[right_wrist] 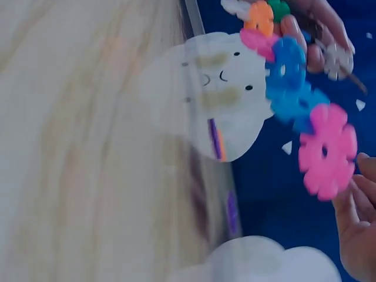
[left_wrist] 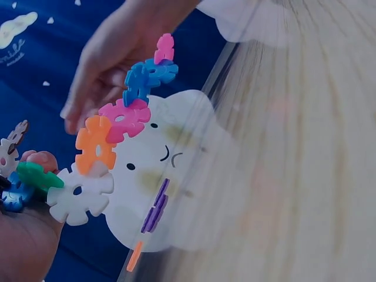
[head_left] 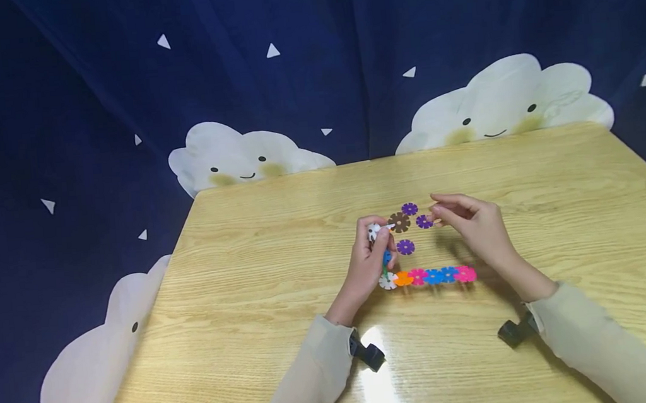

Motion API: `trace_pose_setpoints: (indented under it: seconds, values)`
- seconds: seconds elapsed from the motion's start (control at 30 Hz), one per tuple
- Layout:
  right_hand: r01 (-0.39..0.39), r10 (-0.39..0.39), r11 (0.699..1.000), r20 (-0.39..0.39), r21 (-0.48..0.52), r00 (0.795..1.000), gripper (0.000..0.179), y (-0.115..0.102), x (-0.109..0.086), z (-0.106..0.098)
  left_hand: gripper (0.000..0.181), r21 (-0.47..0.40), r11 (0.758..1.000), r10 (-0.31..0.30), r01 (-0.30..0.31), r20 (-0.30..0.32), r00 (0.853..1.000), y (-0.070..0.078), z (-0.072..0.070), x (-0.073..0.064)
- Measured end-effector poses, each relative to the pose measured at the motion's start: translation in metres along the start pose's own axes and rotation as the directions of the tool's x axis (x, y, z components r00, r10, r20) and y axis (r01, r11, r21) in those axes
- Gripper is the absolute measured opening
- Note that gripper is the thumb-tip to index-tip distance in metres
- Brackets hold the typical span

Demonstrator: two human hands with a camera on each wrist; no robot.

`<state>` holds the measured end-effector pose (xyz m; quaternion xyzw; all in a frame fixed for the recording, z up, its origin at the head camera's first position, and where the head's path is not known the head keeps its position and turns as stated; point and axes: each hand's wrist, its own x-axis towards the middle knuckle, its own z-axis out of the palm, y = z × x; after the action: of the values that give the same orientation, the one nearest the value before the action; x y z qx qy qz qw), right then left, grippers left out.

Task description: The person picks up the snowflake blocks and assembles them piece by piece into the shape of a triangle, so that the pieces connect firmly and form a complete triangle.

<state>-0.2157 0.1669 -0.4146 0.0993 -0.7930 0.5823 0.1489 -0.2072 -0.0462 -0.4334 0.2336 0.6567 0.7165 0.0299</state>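
My left hand (head_left: pixel 368 258) grips the chain (head_left: pixel 433 276) of joined discs, holding it above the desk (head_left: pixel 248 264). My right hovers by the purple discs (head_left: pixel 406 247), fingers loosely bent, seemingly empty. That stretch looks done; those purple ones lie unjoined.

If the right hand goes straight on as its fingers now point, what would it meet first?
Probably the nearest purple flower piece; depth is unclear, so the right hand might pass above it and meet the brown piece instead.
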Motion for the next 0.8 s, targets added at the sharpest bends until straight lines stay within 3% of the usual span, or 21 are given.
trace_pose_setpoints:
  seconds: [0.13, 0.3, 0.53, 0.8]
  values:
    - [-0.011, 0.014, 0.988, 0.017, -0.152, 1.0, 0.032, 0.015, 0.008, -0.005, 0.025, 0.0, 1.0, 0.004, -0.004, 0.0, 1.0, 0.001, -0.001, 0.0]
    - [-0.008, 0.036, 0.943, 0.077, -0.334, 0.996, 0.031, 0.034, 0.017, -0.009, 0.025, 0.002, 1.0, 0.002, -0.002, 0.004, 1.0, 0.0, -0.002, 0.0]
    - [0.03, 0.039, 0.893, 0.145, -0.449, 0.989, 0.035, 0.054, 0.026, -0.004, 0.029, 0.007, 1.0, 0.019, -0.019, 0.013, 1.0, -0.003, -0.002, 0.0]
    - [0.094, 0.053, 0.838, 0.251, -0.538, 0.966, 0.036, 0.057, 0.036, 0.008, 0.025, 0.007, 1.0, 0.028, -0.028, 0.011, 1.0, -0.003, -0.002, 0.001]
